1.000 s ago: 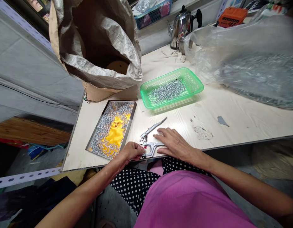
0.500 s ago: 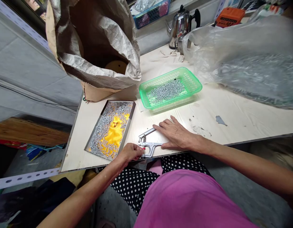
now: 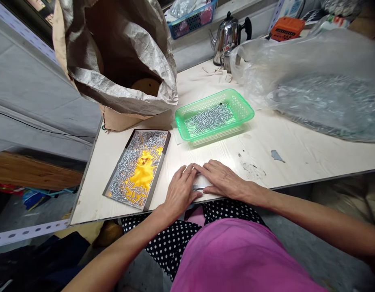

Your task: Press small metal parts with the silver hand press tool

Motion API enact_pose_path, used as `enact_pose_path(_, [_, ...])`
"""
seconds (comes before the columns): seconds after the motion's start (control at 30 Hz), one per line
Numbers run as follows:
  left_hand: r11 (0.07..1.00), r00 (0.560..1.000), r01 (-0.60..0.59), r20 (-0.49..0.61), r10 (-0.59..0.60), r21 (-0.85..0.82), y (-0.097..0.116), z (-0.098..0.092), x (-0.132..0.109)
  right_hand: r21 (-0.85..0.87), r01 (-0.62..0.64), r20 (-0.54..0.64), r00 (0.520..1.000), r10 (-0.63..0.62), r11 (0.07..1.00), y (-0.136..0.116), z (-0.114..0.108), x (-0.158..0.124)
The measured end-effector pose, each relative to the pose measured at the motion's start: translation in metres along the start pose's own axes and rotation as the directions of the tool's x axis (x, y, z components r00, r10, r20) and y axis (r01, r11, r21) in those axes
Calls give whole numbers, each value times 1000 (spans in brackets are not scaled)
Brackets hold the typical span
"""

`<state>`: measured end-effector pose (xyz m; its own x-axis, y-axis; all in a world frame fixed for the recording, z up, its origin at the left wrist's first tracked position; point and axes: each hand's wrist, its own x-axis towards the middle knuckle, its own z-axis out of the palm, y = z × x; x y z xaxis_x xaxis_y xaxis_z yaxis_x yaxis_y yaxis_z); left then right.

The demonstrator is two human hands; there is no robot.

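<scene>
At the near edge of the tabletop [image 3: 303, 156], the left hand [image 3: 179, 190] and right hand [image 3: 223, 179] curve over a metal hand tool [image 3: 199, 187], hiding most of it; whether either grips it cannot be told. Leftward lies a shallow tray [image 3: 157, 174] of small metal pins [image 3: 122, 178]. Beyond stand a green basket [image 3: 241, 108] of similar pieces [image 3: 210, 118], an open sack [image 3: 152, 44] and, farthest, a shiny kettle [image 3: 227, 38].

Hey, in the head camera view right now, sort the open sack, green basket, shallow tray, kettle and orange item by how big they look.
Largest to smallest, as they appear:
1. Open sack
2. Green basket and shallow tray: too alike to rank
3. Kettle
4. Orange item
</scene>
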<state>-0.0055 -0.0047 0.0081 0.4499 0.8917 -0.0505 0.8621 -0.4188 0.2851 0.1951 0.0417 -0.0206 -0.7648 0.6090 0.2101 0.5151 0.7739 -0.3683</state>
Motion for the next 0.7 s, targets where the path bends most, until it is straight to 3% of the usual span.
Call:
enact_pose_path(0.1, [996, 989, -90, 123, 86, 27, -4, 0, 22, -11, -18, 3, 1000, 18, 1000, 1, -4, -8])
enact_pose_path(0.23, [992, 979, -97, 188, 82, 75, -5, -6, 34, -16, -112, 3, 994, 112, 994, 0, -16, -17])
enact_pose_path(0.33, [995, 982, -75, 177, 61, 72, -3, -6, 34, -26, -149, 41, 988, 150, 989, 0, -22, -15])
enact_pose_path(0.43, [997, 991, -29, 130, 20, 69, -5, 1, 33, -21, -108, 80, 991, 110, 994, 3, -19, -7])
enact_pose_path(0.6, [998, 997, -24, 73, 20, 54, -10, 8, 35, -6, -73, 54, 996, 73, 997, 8, 0, 1])
enact_pose_path(0.7, [994, 997, -8, 81, -1, 106, -8, 6, 32, -17, -95, 47, 994, 96, 995, 11, -2, -1])
